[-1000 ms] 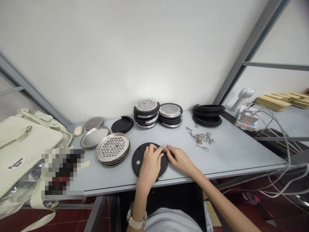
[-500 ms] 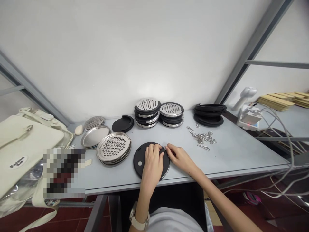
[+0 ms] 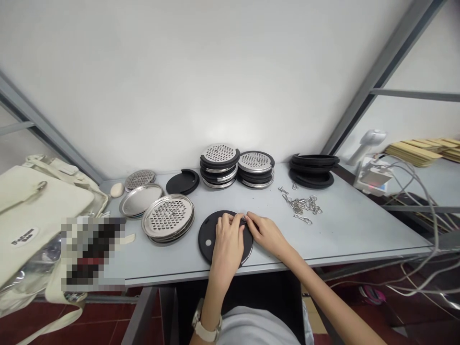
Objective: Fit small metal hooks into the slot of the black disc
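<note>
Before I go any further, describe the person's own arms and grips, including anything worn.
The left forearm and right forearm show no sleeves. The left grip and right grip are ungloved hands. A pale, watch-like band circles the left wrist; the right wrist has nothing on it. No markings or cables show on either arm. Rings cannot be made out.

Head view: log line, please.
left hand: on round black disc | right hand: at its far-right rim | between hands: small silver metal piece

A pale wall (image 3: 179,72), brightest around its lower middle, rises behind a grey table (image 3: 345,230), with slanting grey posts (image 3: 384,57) at either side and red floor tiles (image 3: 102,328) below.
</note>
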`<state>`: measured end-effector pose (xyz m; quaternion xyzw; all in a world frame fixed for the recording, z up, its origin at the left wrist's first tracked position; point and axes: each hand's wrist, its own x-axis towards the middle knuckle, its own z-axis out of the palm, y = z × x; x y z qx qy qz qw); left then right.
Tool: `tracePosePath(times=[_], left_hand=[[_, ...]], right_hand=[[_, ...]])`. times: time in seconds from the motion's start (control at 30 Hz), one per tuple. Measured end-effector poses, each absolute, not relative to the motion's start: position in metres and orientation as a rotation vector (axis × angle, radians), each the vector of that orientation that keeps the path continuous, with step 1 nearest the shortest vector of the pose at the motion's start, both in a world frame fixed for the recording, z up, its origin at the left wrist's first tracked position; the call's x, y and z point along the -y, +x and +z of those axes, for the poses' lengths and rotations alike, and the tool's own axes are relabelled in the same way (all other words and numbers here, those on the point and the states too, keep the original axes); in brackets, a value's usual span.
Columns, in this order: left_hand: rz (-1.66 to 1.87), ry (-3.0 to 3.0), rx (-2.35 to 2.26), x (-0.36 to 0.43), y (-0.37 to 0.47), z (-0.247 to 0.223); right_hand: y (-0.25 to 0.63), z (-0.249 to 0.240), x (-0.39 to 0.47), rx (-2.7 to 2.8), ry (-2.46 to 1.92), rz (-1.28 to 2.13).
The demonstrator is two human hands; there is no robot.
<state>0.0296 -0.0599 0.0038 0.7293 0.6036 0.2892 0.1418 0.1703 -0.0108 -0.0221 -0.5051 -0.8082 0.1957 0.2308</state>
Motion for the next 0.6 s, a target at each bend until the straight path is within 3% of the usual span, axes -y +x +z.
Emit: tracePosePath(times=[0.6], left_hand=[[0.826, 2.132, -1.742, 0.0601, 0.0291, 0.0038]], right_hand=[[0.1737, -0.0204, 0.0134, 2.175, -1.309, 0.642]])
